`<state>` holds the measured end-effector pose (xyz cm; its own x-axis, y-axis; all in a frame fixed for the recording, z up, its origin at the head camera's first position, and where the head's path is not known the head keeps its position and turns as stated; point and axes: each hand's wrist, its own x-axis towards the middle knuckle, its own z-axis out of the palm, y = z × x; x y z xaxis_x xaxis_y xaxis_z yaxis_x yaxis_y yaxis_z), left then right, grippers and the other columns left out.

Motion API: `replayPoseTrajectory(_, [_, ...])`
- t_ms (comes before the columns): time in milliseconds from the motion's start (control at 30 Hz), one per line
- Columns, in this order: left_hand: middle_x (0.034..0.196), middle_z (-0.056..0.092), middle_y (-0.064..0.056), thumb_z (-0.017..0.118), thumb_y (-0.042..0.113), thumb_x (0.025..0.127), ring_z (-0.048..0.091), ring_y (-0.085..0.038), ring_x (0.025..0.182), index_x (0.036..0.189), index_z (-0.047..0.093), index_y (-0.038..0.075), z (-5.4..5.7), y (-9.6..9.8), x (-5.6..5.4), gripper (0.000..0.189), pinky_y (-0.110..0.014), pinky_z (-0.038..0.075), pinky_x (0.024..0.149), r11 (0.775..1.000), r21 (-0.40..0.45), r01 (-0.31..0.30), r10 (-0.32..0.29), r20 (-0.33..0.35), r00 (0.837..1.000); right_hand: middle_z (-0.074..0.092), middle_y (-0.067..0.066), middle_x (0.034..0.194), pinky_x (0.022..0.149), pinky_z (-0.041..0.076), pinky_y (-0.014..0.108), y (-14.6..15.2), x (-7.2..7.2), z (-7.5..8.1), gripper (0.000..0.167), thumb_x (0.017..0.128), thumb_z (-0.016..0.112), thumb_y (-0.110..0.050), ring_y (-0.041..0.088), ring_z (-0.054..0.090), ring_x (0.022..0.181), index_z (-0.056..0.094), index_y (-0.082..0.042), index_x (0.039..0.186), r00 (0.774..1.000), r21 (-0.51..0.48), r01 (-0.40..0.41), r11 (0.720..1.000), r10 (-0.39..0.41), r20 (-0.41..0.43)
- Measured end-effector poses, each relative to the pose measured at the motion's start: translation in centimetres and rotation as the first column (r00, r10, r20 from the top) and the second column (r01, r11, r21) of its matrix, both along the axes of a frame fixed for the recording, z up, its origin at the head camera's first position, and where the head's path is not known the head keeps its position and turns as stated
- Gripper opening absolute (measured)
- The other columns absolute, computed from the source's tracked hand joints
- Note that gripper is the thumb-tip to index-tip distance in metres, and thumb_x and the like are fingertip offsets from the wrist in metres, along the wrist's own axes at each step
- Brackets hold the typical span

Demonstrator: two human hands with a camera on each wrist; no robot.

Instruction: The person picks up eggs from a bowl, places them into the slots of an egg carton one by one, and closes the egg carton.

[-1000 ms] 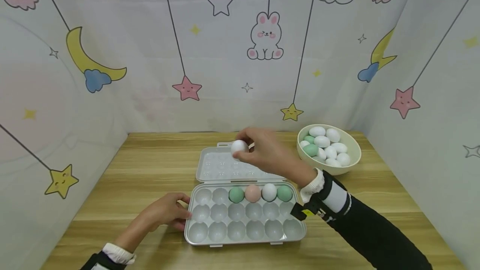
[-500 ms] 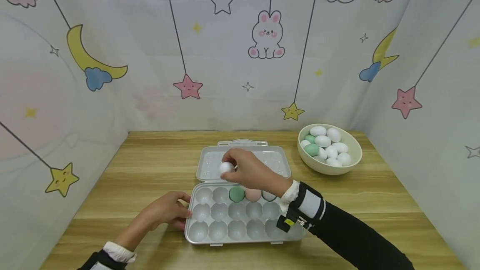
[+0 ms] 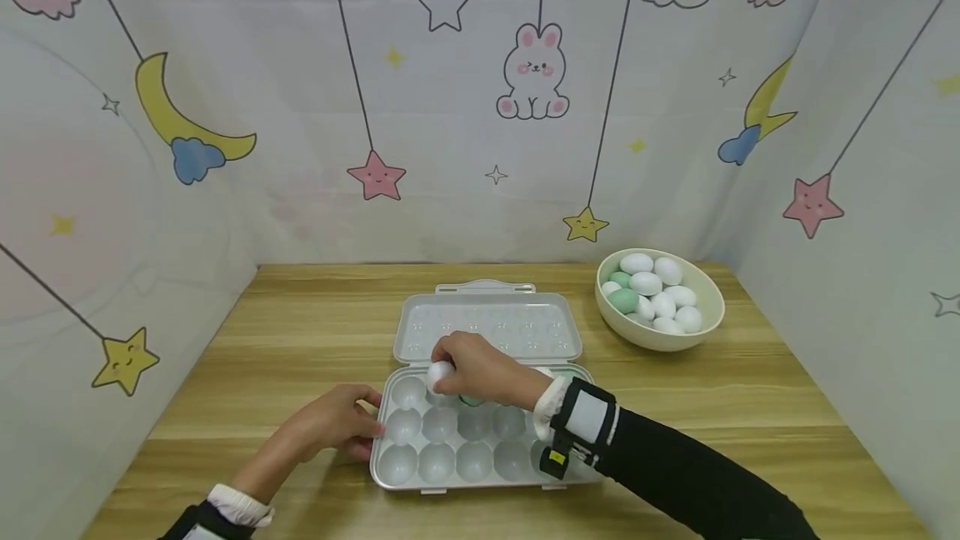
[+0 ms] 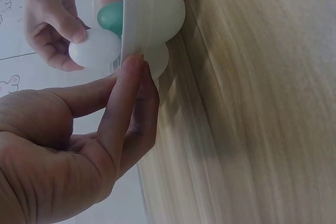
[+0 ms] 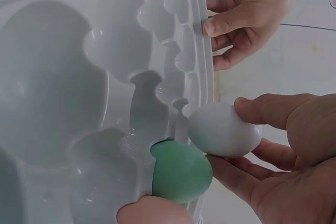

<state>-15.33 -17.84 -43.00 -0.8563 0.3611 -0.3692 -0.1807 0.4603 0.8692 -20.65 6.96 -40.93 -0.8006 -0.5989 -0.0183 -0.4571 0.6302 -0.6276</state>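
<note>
My right hand pinches a white egg between thumb and fingers over the back row of the egg carton. In the right wrist view the egg is right beside a green egg, with a pink egg following it in the row. The held egg overlaps the second cup from the left in the head view. My left hand grips the carton's left rim, thumb on top and fingers below, as the left wrist view shows. My right hand hides most of the seated eggs from the head camera.
The carton's clear lid lies opened flat behind it. A cream bowl with several white and green eggs stands at the back right of the wooden table. Patterned cloth walls the back and sides.
My right hand has moved left and down with the white egg, from over the lid to the carton's back row. The left hand stays on the rim.
</note>
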Motion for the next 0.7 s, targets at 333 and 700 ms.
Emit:
replayPoseTrajectory(333, [0.087,0.068,-0.016,0.067,-0.009,0.091,0.068,-0.019,0.066,0.120,0.053,-0.017,0.1,0.1,-0.1,0.034,-0.032,0.064,0.061,1.000,0.009,0.010,-0.010,0.006,1.000,0.065,-0.003,0.095,0.074,0.053,0.017,-0.4,-0.3,-1.0,0.026,0.087,0.084,-0.014,0.006,0.059,0.084,0.071,-0.006,0.107,0.998,0.066,-0.023,0.998,0.027,-0.054])
replayPoseTrajectory(700, [0.086,0.068,-0.016,0.068,-0.010,0.090,0.068,-0.020,0.067,0.120,0.053,-0.017,-0.2,-0.1,-0.1,0.034,-0.034,0.064,0.061,1.000,0.010,0.002,-0.002,0.003,1.000,0.070,-0.003,0.099,0.077,0.054,0.020,-1.0,0.2,-2.0,0.026,0.089,0.083,-0.022,0.009,0.059,0.090,0.074,-0.010,0.110,0.987,0.215,-0.003,0.977,0.038,-0.156])
